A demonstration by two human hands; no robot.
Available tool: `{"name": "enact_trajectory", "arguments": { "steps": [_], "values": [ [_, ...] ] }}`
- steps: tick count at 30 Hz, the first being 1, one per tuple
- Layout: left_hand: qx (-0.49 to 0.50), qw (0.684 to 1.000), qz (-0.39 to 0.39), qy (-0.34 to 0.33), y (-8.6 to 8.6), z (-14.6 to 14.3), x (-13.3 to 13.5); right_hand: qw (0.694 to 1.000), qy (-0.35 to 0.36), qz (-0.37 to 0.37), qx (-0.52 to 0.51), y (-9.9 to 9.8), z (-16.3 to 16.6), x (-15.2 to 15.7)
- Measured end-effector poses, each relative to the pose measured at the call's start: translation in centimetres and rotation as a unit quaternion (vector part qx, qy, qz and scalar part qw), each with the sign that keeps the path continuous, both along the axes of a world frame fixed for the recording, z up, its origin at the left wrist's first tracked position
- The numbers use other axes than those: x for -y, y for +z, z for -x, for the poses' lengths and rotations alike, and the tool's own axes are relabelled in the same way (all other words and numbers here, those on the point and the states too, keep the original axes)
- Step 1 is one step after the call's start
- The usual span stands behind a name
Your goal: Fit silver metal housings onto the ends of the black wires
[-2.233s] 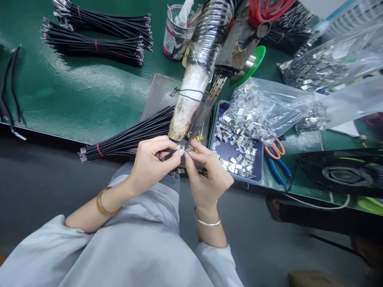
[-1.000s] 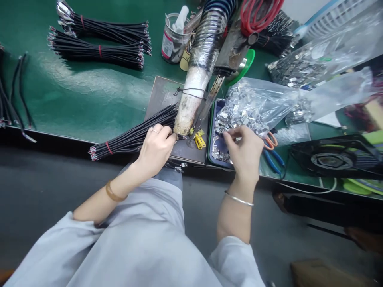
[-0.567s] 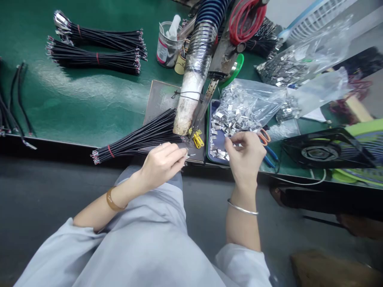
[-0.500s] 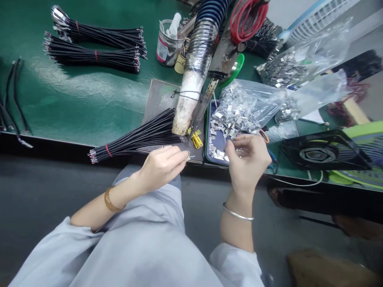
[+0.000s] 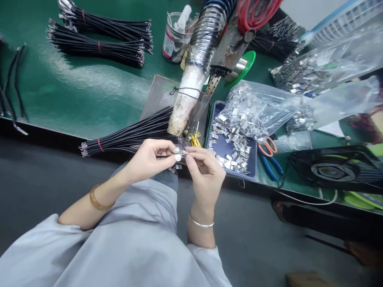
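Note:
My left hand [image 5: 151, 160] is closed in a pinch on a black cable [image 5: 162, 156], of which only a short stretch shows. White covers sit on its thumb and fingertip. Almost touching it, my right hand [image 5: 206, 169] pinches a small silver metal tab [image 5: 184, 153] at the cable's end. Whether tab and cable touch is too small to tell. Just behind my hands lies a bundle of black cables [image 5: 134, 129] with a red band. To the right, a blue tray [image 5: 221, 147] holds many loose metal tabs.
A taped hose [image 5: 188, 89] and a soldering iron [image 5: 206, 97] slant down over a yellow piece [image 5: 196, 140]. Pliers [image 5: 271, 165], a black fan [image 5: 332, 171] and plastic bags of metal parts [image 5: 263, 107] lie right. Banded cable bundles [image 5: 98, 46] and a cup [image 5: 173, 44] stand behind.
My right hand has moved left from the tray to my left hand, bringing a metal tab. My left hand has turned its fingertips toward it. The view has shifted slightly.

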State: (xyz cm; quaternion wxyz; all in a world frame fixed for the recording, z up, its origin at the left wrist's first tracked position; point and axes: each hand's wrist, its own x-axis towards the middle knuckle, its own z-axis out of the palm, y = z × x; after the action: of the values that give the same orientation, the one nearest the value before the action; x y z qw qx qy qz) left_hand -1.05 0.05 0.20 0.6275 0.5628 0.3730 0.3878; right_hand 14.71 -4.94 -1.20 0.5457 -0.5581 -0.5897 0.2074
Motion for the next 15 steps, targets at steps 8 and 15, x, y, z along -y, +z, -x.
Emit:
{"name": "enact_trajectory", "arguments": {
  "steps": [8,15],
  "values": [
    [-0.037,0.999,-0.026,-0.018,0.08,0.02,-0.02,0.999,0.033,0.007,0.005,0.36,-0.35,0.13],
    [-0.018,0.999,0.026,0.005,0.05,-0.21,-0.17,0.976,-0.047,-0.135,0.167,-0.38,0.22,0.68]
  ]
}}
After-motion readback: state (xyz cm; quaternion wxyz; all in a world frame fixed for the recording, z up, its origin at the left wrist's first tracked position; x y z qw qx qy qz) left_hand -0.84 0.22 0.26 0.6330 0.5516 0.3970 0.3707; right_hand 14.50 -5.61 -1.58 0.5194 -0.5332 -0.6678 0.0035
